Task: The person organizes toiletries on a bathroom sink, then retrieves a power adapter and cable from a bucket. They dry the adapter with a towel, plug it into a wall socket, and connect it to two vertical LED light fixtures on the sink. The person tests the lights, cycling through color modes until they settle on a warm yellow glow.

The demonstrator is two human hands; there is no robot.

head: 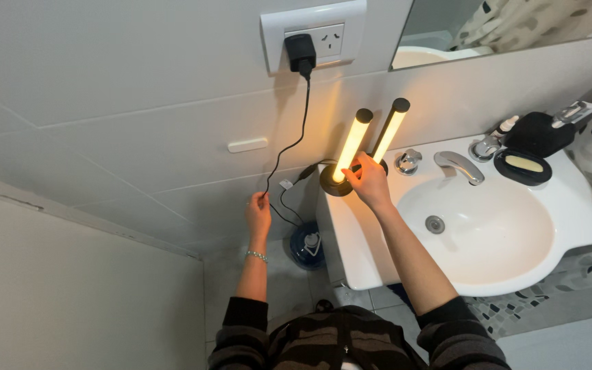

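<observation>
head view: the left hand is raised beside the white tiled wall, its grip pinched together on a thin black cable. that cable runs up to a black plug adapter seated in a white wall socket, and down past the hand it curves toward the lamp. a bracelet sits on the left wrist.

the right hand rests at the base of a lamp made of two upright glowing tubes with black caps, both leaning slightly to the right. the fingers are closed around the lower end of the tubes, just above the round black base. the lamp stands on the back left corner of the white sink, close against the wall, and throws warm light on the tiles.

further right on the sink's rim are a chrome tap handle, a chrome spout, a second handle, a black soap dish with a pale bar of soap in it, and a black pouch behind it. a mirror hangs above. on the floor below the left hand stands a blue bottle. both sleeves are dark and striped.
</observation>
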